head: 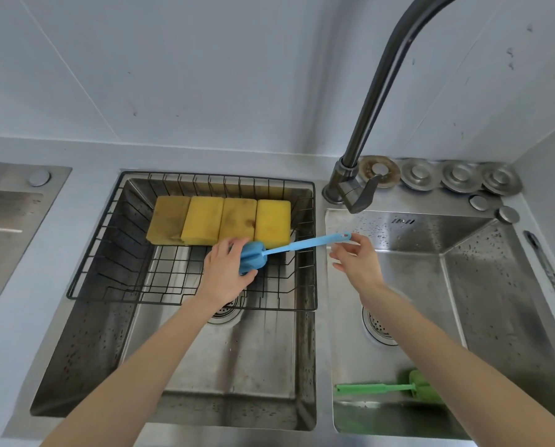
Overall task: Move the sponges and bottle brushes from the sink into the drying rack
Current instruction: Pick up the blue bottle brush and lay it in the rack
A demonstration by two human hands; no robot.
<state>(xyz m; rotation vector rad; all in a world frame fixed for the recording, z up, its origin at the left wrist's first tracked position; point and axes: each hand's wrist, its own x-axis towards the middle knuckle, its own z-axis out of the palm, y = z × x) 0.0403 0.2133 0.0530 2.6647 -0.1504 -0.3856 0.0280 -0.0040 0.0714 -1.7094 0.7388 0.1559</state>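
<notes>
**Blue brush held across the rack edge**

The wire drying rack [108, 227] is sitting over the left sink basin, holding four yellow sponges [219, 223]. The blue bottle brush [289, 248] is lying nearly level, head left over the rack, handle pointing right. The left hand [226, 272] is cupping its foam head; the right hand [355, 258] is pinching the handle tip. A green bottle brush [385, 388] is lying in the right basin, head right.

Your left hand [226, 272] and right hand [358, 264] are both bare, with no gloves, rings, watch or bracelet, and your forearms show no sleeves from the wrists back to the near rim of the sink [237, 438].
</notes>
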